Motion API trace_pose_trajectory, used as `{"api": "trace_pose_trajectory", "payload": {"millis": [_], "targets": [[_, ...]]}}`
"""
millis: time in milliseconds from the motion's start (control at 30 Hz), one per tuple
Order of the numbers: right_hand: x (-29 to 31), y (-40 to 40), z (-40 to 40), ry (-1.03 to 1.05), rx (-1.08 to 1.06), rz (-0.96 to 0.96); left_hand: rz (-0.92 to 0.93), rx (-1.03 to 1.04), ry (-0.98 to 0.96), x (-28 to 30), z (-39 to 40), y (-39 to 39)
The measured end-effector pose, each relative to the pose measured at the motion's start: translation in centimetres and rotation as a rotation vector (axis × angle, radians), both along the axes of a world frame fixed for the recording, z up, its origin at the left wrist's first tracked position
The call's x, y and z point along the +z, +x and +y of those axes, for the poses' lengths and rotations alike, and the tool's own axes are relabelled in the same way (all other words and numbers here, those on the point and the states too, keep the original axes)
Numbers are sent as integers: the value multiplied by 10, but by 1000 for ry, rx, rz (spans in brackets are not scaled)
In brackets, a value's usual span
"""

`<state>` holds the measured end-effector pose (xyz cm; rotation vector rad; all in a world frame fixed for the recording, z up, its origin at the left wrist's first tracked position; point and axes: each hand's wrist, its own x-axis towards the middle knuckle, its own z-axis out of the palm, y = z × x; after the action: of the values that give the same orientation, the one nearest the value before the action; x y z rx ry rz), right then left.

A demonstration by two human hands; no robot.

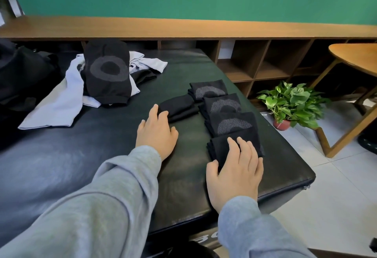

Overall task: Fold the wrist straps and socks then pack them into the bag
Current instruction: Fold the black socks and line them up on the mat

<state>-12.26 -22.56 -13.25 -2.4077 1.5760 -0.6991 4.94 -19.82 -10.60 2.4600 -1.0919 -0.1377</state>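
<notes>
Now folded sock (234,145) under right hand (236,174)

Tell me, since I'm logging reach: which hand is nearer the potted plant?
Right. The right hand rests on folded socks at the bench edge nearest the potted plant; the left hand lies farther away.

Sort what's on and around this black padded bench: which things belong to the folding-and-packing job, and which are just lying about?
Job:
- row of folded black straps, nearest under right hand
- folded black piece touched by left hand
- unfolded black strap with grey ring
- pale grey socks
- black bag

Lying about:
- green potted plant
- round wooden table
- wooden cubby shelf
</notes>
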Motion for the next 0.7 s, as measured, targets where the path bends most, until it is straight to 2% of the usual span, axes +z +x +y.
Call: {"api": "trace_pose_trajectory", "payload": {"millis": [133,233,333,400,533,633,700], "targets": [[-2,0,1,-44,2,-8,-51,-15,-19,-3,-8,10],[-5,2,0,-93,-5,0,-142,-60,82,1,-16,22],[-7,4,-1,-170,-5,-7,-158,-118,153,11,-23,32],[-7,4,-2,-204,9,14,-249,-166,168,16,-24,34],[-2,6,-6,-289,178,70,-344,-263,176,16,-20,39],[0,9,-8,-330,349,119,-388,-260,180,18,-16,41],[-1,10,-10,-302,366,133,-381,-225,104,22,-15,42]]}}
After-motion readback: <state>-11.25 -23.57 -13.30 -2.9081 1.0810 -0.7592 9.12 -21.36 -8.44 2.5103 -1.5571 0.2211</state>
